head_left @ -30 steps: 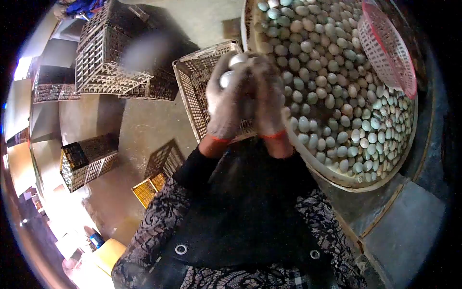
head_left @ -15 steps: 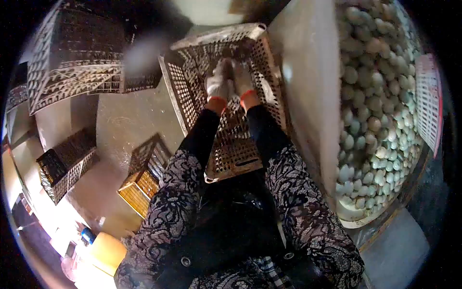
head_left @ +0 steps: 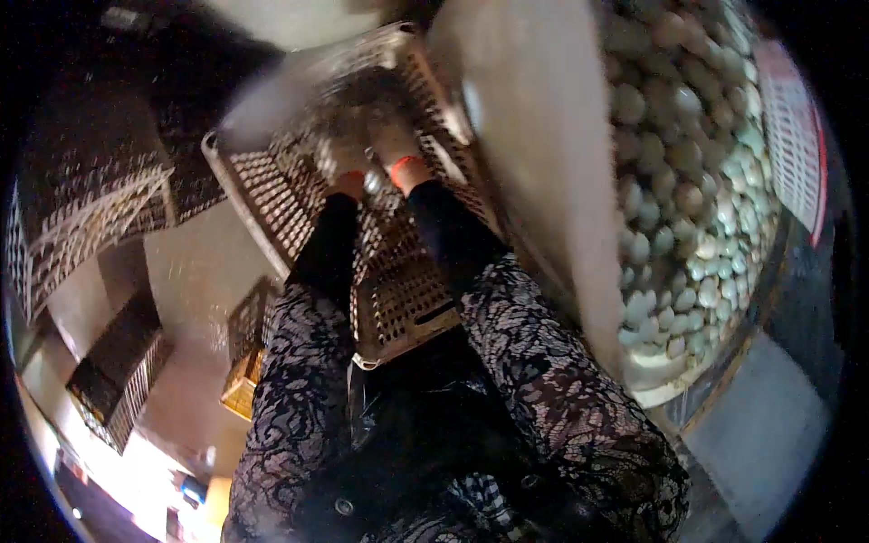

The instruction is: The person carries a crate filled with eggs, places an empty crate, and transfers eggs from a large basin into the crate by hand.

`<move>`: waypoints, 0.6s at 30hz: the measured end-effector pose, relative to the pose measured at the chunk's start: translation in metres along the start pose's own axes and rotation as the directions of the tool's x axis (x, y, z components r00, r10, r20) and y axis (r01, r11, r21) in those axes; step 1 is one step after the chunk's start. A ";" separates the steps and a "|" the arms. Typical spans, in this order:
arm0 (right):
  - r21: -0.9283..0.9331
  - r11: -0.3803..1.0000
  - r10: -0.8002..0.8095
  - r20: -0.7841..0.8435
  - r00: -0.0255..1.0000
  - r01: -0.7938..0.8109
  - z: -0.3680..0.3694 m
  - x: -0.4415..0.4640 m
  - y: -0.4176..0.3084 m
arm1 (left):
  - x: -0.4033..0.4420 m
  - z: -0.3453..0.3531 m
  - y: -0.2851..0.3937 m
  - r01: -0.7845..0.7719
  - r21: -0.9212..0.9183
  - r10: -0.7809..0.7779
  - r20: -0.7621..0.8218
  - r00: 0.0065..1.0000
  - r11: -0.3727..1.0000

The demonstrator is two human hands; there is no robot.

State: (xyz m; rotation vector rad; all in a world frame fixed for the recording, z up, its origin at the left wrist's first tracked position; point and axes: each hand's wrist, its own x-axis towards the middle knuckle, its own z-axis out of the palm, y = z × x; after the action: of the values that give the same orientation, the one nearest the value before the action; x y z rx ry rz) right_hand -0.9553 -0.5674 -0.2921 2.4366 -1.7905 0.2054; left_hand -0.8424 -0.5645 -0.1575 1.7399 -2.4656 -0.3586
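Both my hands reach down inside a plastic crate (head_left: 391,319) with slotted walls, in front of my body. My left hand (head_left: 340,156), in a pale glove with an orange cuff, is low in the crate and smeared by motion. Close beside it is my right hand (head_left: 393,138), also gloved with an orange cuff and blurred. A small pale, shiny thing (head_left: 372,182) shows between my wrists; it may be an egg. The dim light and blur hide my fingers and whatever they hold.
A large white tub (head_left: 543,136) stands against the crate's right side, heaped with pale eggs (head_left: 692,217). A white basket with a red rim (head_left: 789,136) is beyond it. Several crates stand on the left, including a dark one (head_left: 118,376) and a yellow one (head_left: 240,385).
My view has shifted, so the crate and tub appear farther left. My hands, side by side inside the crate before, are now a little farther apart and more blurred.
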 end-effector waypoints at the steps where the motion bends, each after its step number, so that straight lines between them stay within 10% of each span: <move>1: -0.027 0.999 0.027 -0.001 1.000 -0.027 -0.013 0.003 0.000 | 0.001 -0.001 -0.001 -0.017 0.005 0.017 0.013 1.000 1.000; 2: 0.467 0.813 0.342 0.102 0.934 -0.349 -0.044 0.008 -0.008 | 0.003 -0.001 -0.003 -0.010 -0.009 0.010 0.033 0.999 1.000; 3: 0.786 0.313 0.524 0.325 0.787 -0.533 -0.076 0.011 -0.012 | 0.006 0.002 -0.008 0.022 -0.040 -0.020 0.051 0.998 0.999; 6: 0.602 0.374 0.569 0.452 0.687 -0.705 -0.161 0.009 -0.009 | 0.021 0.034 -0.037 0.357 -0.305 -0.298 0.223 0.928 0.883; 8: 0.531 0.409 0.636 0.417 0.649 -0.742 -0.191 -0.004 -0.019 | 0.021 0.078 -0.071 0.312 -0.232 -0.290 0.125 0.949 0.921; 11: 0.618 0.418 0.717 0.226 0.659 -0.666 -0.223 -0.031 -0.053 | -0.001 -0.018 -0.022 0.310 -0.844 -0.532 0.034 0.846 0.439; 16: 0.971 0.068 0.439 0.178 0.881 -0.230 -0.500 -0.103 -0.054 | -0.058 -0.244 0.107 -0.326 -0.863 -0.422 -0.480 0.769 0.387; 18: 0.998 0.031 0.410 0.045 0.911 -0.063 -0.569 -0.134 -0.027 | -0.074 -0.304 0.153 -0.324 -0.892 -0.299 -0.418 0.858 0.316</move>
State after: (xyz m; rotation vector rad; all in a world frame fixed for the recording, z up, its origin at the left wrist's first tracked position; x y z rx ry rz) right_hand -0.9938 -0.3380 0.2445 2.2398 -2.2458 2.5182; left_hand -0.8911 -0.4860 0.1789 1.0070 -1.2636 -0.9580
